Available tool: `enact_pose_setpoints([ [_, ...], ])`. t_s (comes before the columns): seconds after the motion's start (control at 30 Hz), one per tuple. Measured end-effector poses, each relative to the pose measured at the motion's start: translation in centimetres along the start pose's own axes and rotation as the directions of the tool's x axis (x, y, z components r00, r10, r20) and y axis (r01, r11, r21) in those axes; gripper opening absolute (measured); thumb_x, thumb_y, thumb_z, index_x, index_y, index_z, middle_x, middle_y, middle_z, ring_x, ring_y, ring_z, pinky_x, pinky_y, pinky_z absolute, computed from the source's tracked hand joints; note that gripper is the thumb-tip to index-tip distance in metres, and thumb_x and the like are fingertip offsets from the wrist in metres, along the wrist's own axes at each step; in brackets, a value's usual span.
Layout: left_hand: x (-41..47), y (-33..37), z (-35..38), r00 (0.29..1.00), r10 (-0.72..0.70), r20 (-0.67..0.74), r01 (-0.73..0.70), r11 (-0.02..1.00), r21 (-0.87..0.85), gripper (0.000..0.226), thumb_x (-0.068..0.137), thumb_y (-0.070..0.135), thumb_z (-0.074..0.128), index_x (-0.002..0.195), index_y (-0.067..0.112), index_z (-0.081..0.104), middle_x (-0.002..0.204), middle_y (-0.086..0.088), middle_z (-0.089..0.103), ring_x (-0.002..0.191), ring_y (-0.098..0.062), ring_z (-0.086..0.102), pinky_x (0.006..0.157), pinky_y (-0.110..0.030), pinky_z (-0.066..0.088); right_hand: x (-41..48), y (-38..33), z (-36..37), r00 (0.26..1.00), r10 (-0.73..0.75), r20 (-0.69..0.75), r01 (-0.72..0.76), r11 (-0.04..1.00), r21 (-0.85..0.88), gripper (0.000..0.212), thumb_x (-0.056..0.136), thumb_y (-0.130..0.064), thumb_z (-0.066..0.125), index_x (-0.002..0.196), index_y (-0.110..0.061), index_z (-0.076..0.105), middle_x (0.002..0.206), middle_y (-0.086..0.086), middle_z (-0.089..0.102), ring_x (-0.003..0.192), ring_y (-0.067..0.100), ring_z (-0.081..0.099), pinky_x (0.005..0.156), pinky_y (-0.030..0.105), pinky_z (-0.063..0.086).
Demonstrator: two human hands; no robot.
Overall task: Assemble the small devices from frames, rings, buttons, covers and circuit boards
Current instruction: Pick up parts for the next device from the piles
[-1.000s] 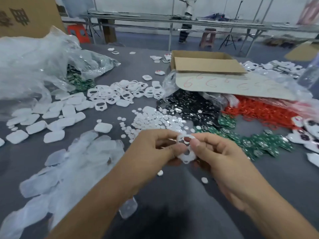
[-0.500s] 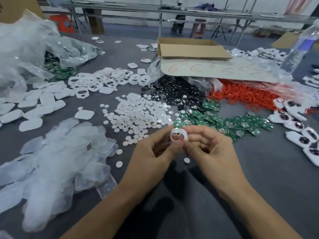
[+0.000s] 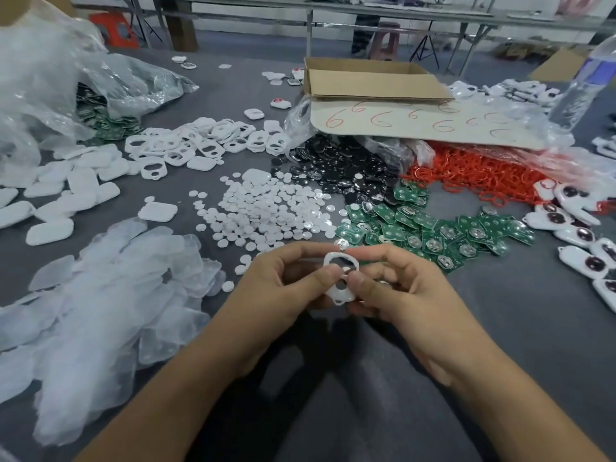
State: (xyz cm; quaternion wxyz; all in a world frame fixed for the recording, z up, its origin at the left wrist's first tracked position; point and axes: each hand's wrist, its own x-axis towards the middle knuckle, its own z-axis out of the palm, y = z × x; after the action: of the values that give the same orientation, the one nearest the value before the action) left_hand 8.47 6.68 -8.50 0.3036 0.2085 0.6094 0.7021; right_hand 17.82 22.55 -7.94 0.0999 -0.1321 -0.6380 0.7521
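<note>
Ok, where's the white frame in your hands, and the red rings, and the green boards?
white frame (image 3: 343,296), head view, on its lower end.
red rings (image 3: 473,168), head view, on the middle of the pile.
green boards (image 3: 416,225), head view, on the middle of the heap.

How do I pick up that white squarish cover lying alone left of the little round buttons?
Pinch the white rounded-square plastic cover by two opposite side edges, coming straight down from above. It lies flat on the grey table with bare surface all round it, so there is probably room to pinch on either side.
</note>
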Motion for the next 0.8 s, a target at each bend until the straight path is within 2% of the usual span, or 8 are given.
enact_pose_setpoints([
  [0.2, -0.6, 0.9, -1.9, 0.993, -0.073, 0.088, 0.044, 0.953, 0.300, 0.014, 0.086, 0.022, 0.081, 0.098, 0.022, 0.073, 0.096, -0.002, 0.079, 0.086, -0.013, 0.076, 0.058, -0.019, 0.055, -0.4, 0.0, -0.2, 0.997, 0.037, 0.071, -0.018, 0.967, -0.253, 0.019, 0.089, -0.005, 0.074, 0.104, -0.017, 0.076, 0.086, 0.007, 0.075, 0.071, 0.015, 0.070, 0.059, 0.024, 0.054],
  [0.27, -0.7, 0.8, -2.1, 0.992, -0.077, 0.097, 0.032, 0.914, 0.405, 0.014, 0.085, 0.023, 0.083, 0.094, 0.023, 0.073, 0.091, 0.000, 0.079, 0.084, -0.014, 0.077, 0.053, -0.018, 0.052, -0.4, 0.1, -0.2, 0.996, 0.013, 0.091, 0.025, 0.915, -0.403, 0.018, 0.088, -0.007, 0.076, 0.100, -0.021, 0.077, 0.083, 0.005, 0.075, 0.069, 0.014, 0.066, 0.062, 0.027, 0.053],
  [0.33, -0.7, 0.8, -2.3, 0.992, -0.044, 0.121, -0.019, 0.878, 0.478, 0.014, 0.083, 0.024, 0.085, 0.092, 0.024, 0.074, 0.089, 0.002, 0.079, 0.083, -0.014, 0.077, 0.057, -0.023, 0.057, -0.5, 0.4, -0.3, 0.996, -0.021, 0.082, 0.063, 0.825, -0.562, 0.015, 0.086, -0.016, 0.079, 0.097, -0.026, 0.078, 0.083, 0.001, 0.075, 0.067, 0.011, 0.063, 0.065, 0.031, 0.052],
  [0.4, -0.8, 0.9, -2.6, 0.989, 0.034, 0.141, -0.116, 0.770, 0.627, 0.016, 0.079, 0.035, 0.087, 0.091, 0.029, 0.077, 0.086, 0.009, 0.078, 0.081, -0.009, 0.074, 0.072, -0.032, 0.061, -0.6, 0.5, -0.3, 0.992, -0.110, 0.059, 0.118, 0.672, -0.731, 0.015, 0.080, -0.029, 0.083, 0.093, -0.033, 0.078, 0.082, -0.010, 0.071, 0.066, 0.001, 0.060, 0.060, 0.020, 0.047],
  [0.5, -1.0, 1.3, -2.8, 0.979, 0.137, 0.153, -0.203, 0.525, 0.827, 0.029, 0.072, 0.063, 0.079, 0.094, 0.044, 0.079, 0.088, 0.018, 0.068, 0.084, -0.006, 0.064, 0.073, -0.027, 0.053, -0.9, 0.1, -0.2, 0.977, -0.158, 0.145, 0.208, 0.541, -0.815, 0.019, 0.081, -0.035, 0.081, 0.099, -0.037, 0.076, 0.082, -0.014, 0.062, 0.078, 0.001, 0.058, 0.063, 0.012, 0.041],
  [0.6, -1.0, 2.2, -1.9, 0.968, 0.242, 0.072, -0.195, 0.537, 0.821, 0.035, 0.069, 0.068, 0.070, 0.097, 0.046, 0.076, 0.092, 0.023, 0.063, 0.084, -0.002, 0.062, 0.069, -0.012, 0.043, -0.4, -0.4, -0.8, 0.972, -0.208, 0.112, 0.221, 0.634, -0.741, 0.017, 0.086, -0.031, 0.077, 0.103, -0.031, 0.076, 0.076, -0.014, 0.063, 0.059, 0.002, 0.053, 0.054, 0.011, 0.035],
  [0.7, 0.9, 3.6, 1.2, 0.905, 0.424, -0.039, -0.249, 0.602, 0.759, 0.006, 0.082, 0.038, 0.080, 0.087, 0.038, 0.076, 0.085, 0.022, 0.068, 0.077, 0.000, 0.064, 0.065, -0.007, 0.043, 1.6, -1.7, -3.0, 0.959, -0.257, -0.117, 0.131, 0.773, -0.621, 0.009, 0.090, -0.021, 0.073, 0.096, -0.026, 0.078, 0.066, -0.014, 0.066, 0.050, -0.001, 0.046, 0.051, 0.013, 0.036],
  [0.8, 5.4, 5.1, 6.4, 0.904, 0.428, 0.017, -0.290, 0.583, 0.759, 0.007, 0.088, 0.021, 0.075, 0.089, 0.028, 0.076, 0.078, 0.013, 0.070, 0.070, 0.001, 0.064, 0.065, -0.009, 0.048, 4.2, -3.5, -6.3, 0.893, -0.327, -0.308, 0.008, 0.697, -0.718, 0.009, 0.088, -0.021, 0.072, 0.095, -0.024, 0.078, 0.070, -0.012, 0.071, 0.059, 0.002, 0.060, 0.062, 0.021, 0.050],
])
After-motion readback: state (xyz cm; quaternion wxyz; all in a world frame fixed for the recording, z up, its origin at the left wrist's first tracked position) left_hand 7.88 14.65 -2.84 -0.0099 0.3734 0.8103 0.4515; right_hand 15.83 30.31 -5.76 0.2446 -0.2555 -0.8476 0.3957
